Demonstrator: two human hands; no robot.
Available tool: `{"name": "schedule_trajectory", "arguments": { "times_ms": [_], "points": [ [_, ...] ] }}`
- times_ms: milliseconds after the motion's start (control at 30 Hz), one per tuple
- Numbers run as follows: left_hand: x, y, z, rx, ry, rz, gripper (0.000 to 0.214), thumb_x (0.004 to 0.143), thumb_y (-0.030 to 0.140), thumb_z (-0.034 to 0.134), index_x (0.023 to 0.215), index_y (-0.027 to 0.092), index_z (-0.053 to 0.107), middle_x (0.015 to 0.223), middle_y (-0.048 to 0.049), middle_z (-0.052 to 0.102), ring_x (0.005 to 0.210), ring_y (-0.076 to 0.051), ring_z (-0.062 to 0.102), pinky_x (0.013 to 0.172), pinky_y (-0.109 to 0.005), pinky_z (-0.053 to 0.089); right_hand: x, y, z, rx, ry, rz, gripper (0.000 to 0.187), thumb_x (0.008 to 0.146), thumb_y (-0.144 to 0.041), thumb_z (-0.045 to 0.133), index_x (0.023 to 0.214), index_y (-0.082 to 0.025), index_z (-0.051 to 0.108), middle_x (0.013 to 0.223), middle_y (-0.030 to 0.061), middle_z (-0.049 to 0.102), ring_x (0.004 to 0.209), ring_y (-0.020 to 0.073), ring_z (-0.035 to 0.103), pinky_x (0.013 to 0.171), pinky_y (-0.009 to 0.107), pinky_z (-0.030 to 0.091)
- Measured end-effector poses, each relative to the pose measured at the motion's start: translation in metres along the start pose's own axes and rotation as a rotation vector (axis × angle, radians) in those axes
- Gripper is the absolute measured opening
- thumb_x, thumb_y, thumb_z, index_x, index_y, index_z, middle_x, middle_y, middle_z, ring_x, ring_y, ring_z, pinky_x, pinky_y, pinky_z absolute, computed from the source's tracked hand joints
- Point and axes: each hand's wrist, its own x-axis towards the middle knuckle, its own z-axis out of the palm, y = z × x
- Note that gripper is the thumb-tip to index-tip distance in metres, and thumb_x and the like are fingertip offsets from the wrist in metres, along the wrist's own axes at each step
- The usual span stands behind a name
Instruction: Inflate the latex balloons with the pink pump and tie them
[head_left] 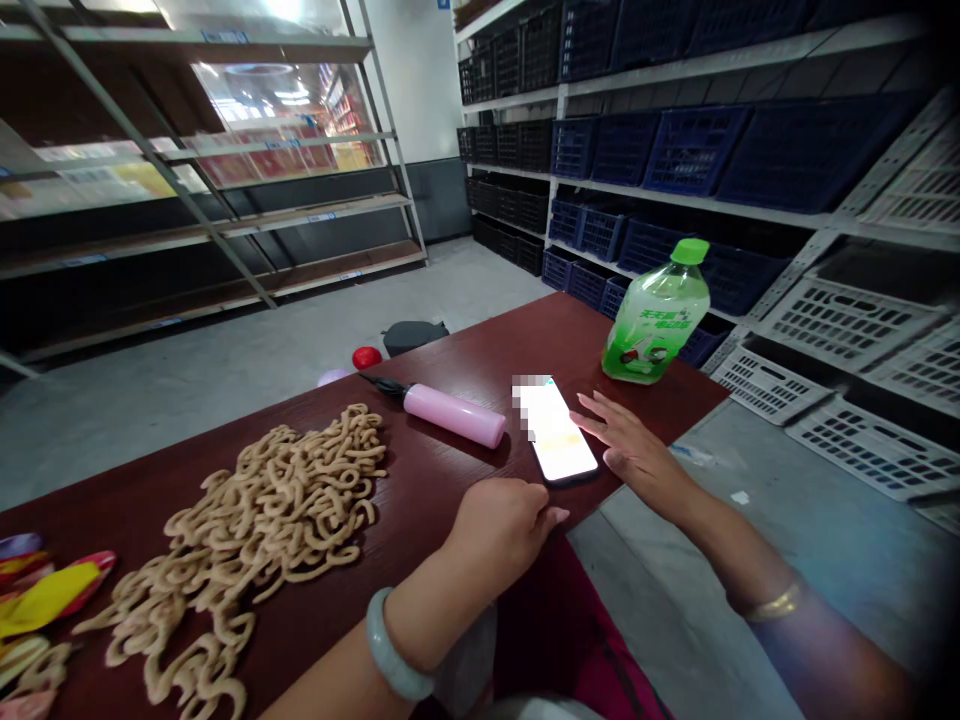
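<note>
A lit phone lies flat on the dark red table. My right hand rests beside the phone's right edge, fingers stretched out and open, touching or almost touching it. My left hand lies at the table's near edge just below the phone, fingers curled under, nothing visible in them. A pale bracelet sits on my left wrist, a gold bangle on my right. A pink balloon pump lies left of the phone. A big pile of tan uninflated long balloons covers the table's left part.
A green-capped bottle stands at the table's far right corner. Coloured balloons lie at the left edge. A red ball and dark bag sit on the floor behind. Crate shelves line the right.
</note>
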Motion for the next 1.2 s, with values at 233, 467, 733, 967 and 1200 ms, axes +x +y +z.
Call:
{"name": "schedule_trajectory", "arguments": {
  "times_ms": [233, 467, 733, 967, 1200],
  "points": [
    [-0.003, -0.004, 0.002, -0.020, 0.048, 0.016, 0.043, 0.091, 0.051, 0.041, 0.077, 0.019, 0.067, 0.073, -0.0071, 0.067, 0.070, -0.022, 0.062, 0.056, -0.028, 0.030, 0.002, 0.005, 0.002, 0.085, 0.041, 0.010, 0.063, 0.091, -0.064, 0.023, 0.138, -0.030, 0.047, 0.148, 0.0056, 0.040, 0.140, 0.0257, 0.026, 0.112, 0.054, 0.024],
    [-0.015, -0.011, -0.021, -0.274, 0.142, -0.013, 0.038, 0.090, 0.047, 0.046, 0.073, 0.018, 0.064, 0.068, -0.0034, 0.063, 0.064, -0.016, 0.055, 0.055, -0.026, 0.028, 0.032, -0.026, 0.001, 0.333, 0.097, -0.062, 0.060, 0.089, -0.064, 0.033, 0.132, -0.027, 0.054, 0.142, 0.0078, 0.048, 0.138, 0.0264, 0.031, 0.112, 0.054, 0.021],
    [-0.062, -0.077, -0.071, -0.945, 0.674, -0.264, 0.067, 0.084, 0.073, 0.020, 0.057, 0.018, 0.045, 0.046, 0.0026, 0.035, 0.043, -0.010, 0.030, 0.046, -0.025, 0.021, 0.111, -0.131, 0.057, 1.084, -0.007, 0.017, 0.057, 0.085, -0.067, 0.041, 0.093, -0.017, 0.068, 0.090, 0.0089, 0.065, 0.080, 0.0186, 0.061, 0.077, 0.036, 0.050],
    [-0.090, -0.093, -0.173, -1.397, 0.765, -0.126, 0.069, 0.070, 0.087, 0.011, 0.049, 0.022, 0.020, 0.045, 0.0074, 0.012, 0.038, -0.006, 0.007, 0.039, -0.023, 0.007, 0.213, -0.245, 0.043, 1.415, -0.342, 0.015, 0.073, 0.070, -0.090, 0.016, 0.048, -0.021, 0.028, 0.044, -0.0067, 0.022, 0.040, 0.0070, 0.013, 0.039, 0.023, 0.009],
    [-0.123, -0.067, -0.274, -1.337, 0.954, 0.147, 0.070, 0.068, 0.089, 0.010, 0.047, 0.023, 0.019, 0.042, 0.0072, 0.010, 0.034, -0.006, 0.010, 0.036, -0.024, 0.009, 0.255, -0.335, -0.022, 1.438, -0.320, -0.234, 0.071, 0.062, -0.094, 0.006, 0.050, -0.025, 0.020, 0.042, -0.0064, 0.017, 0.042, 0.0090, 0.012, 0.040, 0.026, 0.010]
  ]
}}
